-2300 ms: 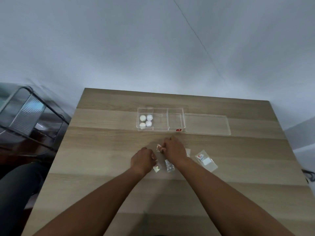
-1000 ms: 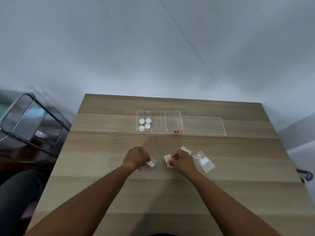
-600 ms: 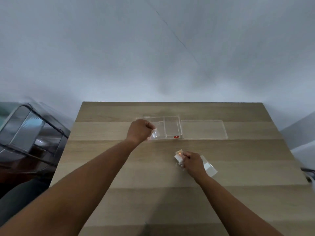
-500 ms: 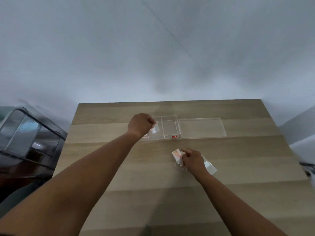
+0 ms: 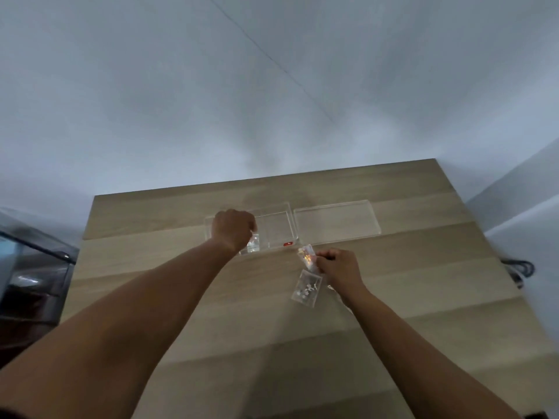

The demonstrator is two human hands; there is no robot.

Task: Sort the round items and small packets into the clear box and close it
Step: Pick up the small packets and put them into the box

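Observation:
The clear box (image 5: 276, 226) stands open at the far middle of the wooden table (image 5: 211, 297). My left hand (image 5: 233, 231) hovers over its left and middle compartments, fingers closed on a small clear packet (image 5: 253, 246) that reaches down into the middle compartment. The round white items are hidden behind this hand. My right hand (image 5: 337, 266) pinches a packet with orange bits (image 5: 307, 257) just in front of the box. A packet with white bits (image 5: 305, 287) lies flat on the table beside my right wrist.
The clear lid (image 5: 335, 222) lies flat directly to the right of the box. A dark metal-framed chair (image 5: 30, 267) stands off the table's left edge. A black cable (image 5: 520, 266) lies past the right edge. A plain wall rises behind the table.
My left hand carried its packet from the table up to the box and lowered it into the middle compartment. My right hand lifted the orange packet slightly toward the box.

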